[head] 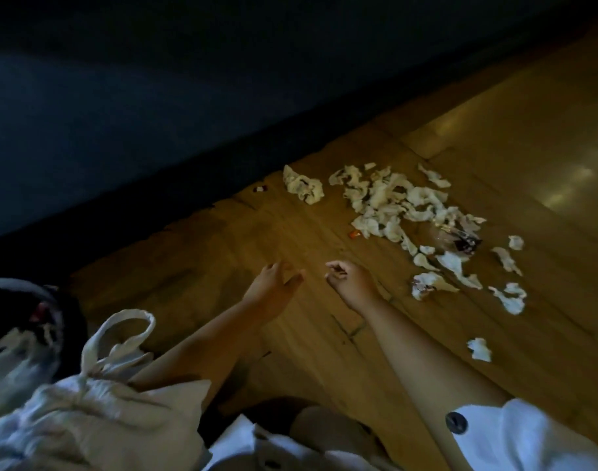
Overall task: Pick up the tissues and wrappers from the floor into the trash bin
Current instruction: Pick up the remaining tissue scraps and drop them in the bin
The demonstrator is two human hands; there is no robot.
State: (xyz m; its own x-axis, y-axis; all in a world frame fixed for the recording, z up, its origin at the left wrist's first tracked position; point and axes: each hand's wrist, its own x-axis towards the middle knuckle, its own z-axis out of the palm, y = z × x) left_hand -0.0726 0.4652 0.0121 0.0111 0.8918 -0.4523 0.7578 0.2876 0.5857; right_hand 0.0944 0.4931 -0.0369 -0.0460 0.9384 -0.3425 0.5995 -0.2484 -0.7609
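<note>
Many crumpled white tissues lie scattered on the wooden floor at the centre right. A clear plastic wrapper lies among them, and a small orange wrapper sits at their near edge. One tissue clump lies apart to the left. My left hand hovers over bare floor with fingers relaxed. My right hand is beside it, fingers loosely curled, holding nothing, left of a tissue. The dark trash bin stands at the far left with tissues inside.
A dark wall or furniture front runs along the floor's far edge. A small dark scrap lies near it. A beige cloth bag with a loop handle hangs by my left arm. A lone tissue lies at right.
</note>
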